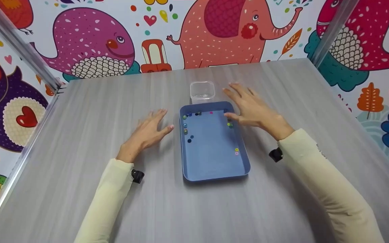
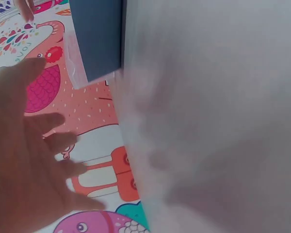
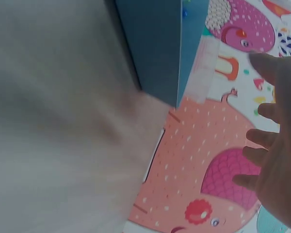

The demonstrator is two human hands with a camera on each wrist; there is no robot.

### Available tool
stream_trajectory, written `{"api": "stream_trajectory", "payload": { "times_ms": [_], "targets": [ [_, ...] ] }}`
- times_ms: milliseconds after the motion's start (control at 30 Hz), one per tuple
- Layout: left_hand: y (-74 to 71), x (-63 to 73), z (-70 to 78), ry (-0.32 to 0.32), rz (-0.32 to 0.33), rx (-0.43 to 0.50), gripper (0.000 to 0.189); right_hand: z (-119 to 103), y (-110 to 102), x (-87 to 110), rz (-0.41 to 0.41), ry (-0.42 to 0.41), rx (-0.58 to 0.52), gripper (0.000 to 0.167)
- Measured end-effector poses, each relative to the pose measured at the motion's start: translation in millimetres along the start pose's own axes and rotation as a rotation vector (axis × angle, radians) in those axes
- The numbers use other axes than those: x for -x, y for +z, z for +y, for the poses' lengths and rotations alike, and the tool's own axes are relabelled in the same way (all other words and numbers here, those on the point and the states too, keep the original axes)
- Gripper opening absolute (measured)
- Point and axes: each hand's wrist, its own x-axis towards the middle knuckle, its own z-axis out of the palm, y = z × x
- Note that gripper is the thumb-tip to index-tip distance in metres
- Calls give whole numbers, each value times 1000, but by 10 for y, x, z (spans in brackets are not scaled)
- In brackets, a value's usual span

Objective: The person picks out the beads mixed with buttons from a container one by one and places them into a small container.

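A blue rectangular tray (image 1: 211, 172) lies on the table between both hands. Small round beads in several colours are scattered inside it, among them a black bead (image 1: 189, 140) on the left and a pink bead (image 1: 236, 153) on the right. My left hand (image 1: 147, 133) hovers to the left of the tray with fingers spread and nothing held. Over the tray's far right edge is my right hand (image 1: 252, 108), its fingers stretched out, also holding nothing. Just behind the tray stands a clear plastic box (image 1: 202, 90); in the right wrist view the same clear box (image 3: 202, 73) shows past the tray wall.
The grey wood-look table (image 1: 113, 101) extends around the tray on all sides. Printed panels with cartoon animals (image 1: 228, 33) stand along its far side and flanks. Metal posts (image 1: 29, 44) rise at the far corners.
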Motion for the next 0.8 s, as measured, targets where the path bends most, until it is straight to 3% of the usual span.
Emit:
{"api": "stream_trajectory", "payload": {
  "times_ms": [233, 500, 800],
  "targets": [
    [77, 45, 98, 8, -42, 84, 80, -178, 152, -56, 26, -83, -2, 79],
    [150, 75, 203, 35, -43, 173, 78, -297, 188, -98, 82, -174, -29, 72],
    [266, 78, 290, 40, -37, 379, 75, -432, 207, -121, 16, -170, -185, 56]
  ]
}}
